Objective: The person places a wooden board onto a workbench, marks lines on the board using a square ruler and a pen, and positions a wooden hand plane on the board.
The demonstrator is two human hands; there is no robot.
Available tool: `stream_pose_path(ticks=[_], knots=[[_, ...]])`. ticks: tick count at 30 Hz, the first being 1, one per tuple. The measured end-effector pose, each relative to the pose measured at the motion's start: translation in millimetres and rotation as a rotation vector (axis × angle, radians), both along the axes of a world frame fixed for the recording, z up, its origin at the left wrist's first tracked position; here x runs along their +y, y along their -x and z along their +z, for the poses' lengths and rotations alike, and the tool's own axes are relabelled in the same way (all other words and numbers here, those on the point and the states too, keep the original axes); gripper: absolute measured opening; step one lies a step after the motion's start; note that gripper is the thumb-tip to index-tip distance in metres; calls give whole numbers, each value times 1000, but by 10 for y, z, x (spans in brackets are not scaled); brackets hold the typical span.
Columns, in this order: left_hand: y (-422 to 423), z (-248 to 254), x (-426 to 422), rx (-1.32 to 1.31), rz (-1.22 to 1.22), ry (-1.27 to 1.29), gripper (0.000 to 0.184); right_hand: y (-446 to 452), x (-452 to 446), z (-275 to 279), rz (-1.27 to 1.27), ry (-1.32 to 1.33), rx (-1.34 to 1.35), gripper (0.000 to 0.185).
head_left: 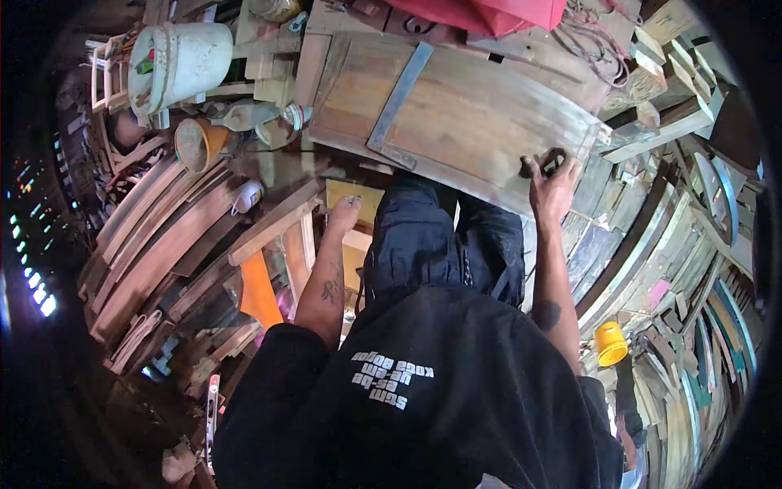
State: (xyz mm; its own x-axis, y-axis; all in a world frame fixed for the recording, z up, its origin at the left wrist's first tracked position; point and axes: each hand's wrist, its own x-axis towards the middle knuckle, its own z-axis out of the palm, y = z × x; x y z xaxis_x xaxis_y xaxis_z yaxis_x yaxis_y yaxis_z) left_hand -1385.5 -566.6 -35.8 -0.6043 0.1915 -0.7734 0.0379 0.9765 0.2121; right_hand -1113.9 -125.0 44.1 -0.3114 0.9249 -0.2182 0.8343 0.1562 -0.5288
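Note:
My right hand [554,189] is at the right end of a wide wooden panel [464,122], its fingers curled round a small dark object [554,160] that I cannot make out. A metal square [399,98] lies across the panel's left part. To the left of my knees, my left hand [346,212] is closed below the panel's front edge, beside a yellowish board [358,196]. Something tiny may show at its fingertips, too small to name. My dark trousers [415,236] reach under the panel's front edge.
A white bucket [195,65] and an orange-brown pot [195,147] are at the upper left, above curved planks [163,244]. Red fabric [497,12] lies behind the panel. At the right are stacked wood [668,236] and a yellow container [611,344].

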Motion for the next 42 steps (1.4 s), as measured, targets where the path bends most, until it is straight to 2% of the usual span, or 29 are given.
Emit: stream_pose_path(ticks=[1,2,4,5,6,8,9,10,12,14,15,16,18,20,21,22,25,28,33,36,37,39,40,42], knots=[[-28,152,100,-83,152,67,39,-8,-17,-23,52,-157,36,74],[-96,142,-5,-101,158,83,39,-48,-45,-3,59,-141,18,74],[-78,55,-182,55,123,-30,33,-9,-3,-1,27,-42,-25,75],[-33,-38,-241,43,139,-20,33,50,23,133,-22,95,79,74],[45,-178,-295,1,127,87,37,-12,16,15,30,-7,76,71],[-175,-249,-666,-130,108,337,50,-23,49,85,101,-7,-14,70],[-495,-291,-775,140,151,456,90,-93,59,-23,-22,166,79,67],[-657,-466,-1037,-48,422,500,126,-36,49,74,-56,306,236,59],[-1093,-810,-1468,-44,319,434,136,-84,87,16,68,91,36,49],[-1302,-662,-1259,-171,555,362,136,-41,50,34,33,194,316,46],[-1454,-693,-1203,-50,470,409,134,-48,82,68,33,212,197,49],[-1561,-728,-1171,75,380,448,132,-61,61,17,5,260,367,51],[-1647,-721,-1118,81,437,373,132,-89,112,54,-3,259,242,53],[-1710,-660,-1088,318,439,-13,133,-43,97,107,-7,265,239,54],[-1689,-608,-1019,249,511,122,126,-50,127,106,18,240,169,54],[-1659,-513,-923,252,526,130,126,-68,157,100,42,218,99,54],[-1641,-499,-768,194,611,340,123,-73,142,93,36,216,140,53],[-1832,-637,-975,268,631,227,121,-144,223,32,64,170,80,54],[-1965,-724,-1282,256,610,142,119,-152,155,28,44,224,181,54],[-2045,-662,-1351,282,489,236,118,-237,187,-32,68,193,213,53],[-2181,-793,-1587,323,424,180,117,-200,177,27,66,167,95,55],[-2311,-704,-1666,303,448,194,117,-55,154,187,44,101,-168,56],[-2318,-638,-1674,294,459,190,116,-133,153,106,8,125,23,53],[-2358,-587,-1741,198,519,258,114,-293,326,77,112,64,-42,66]])
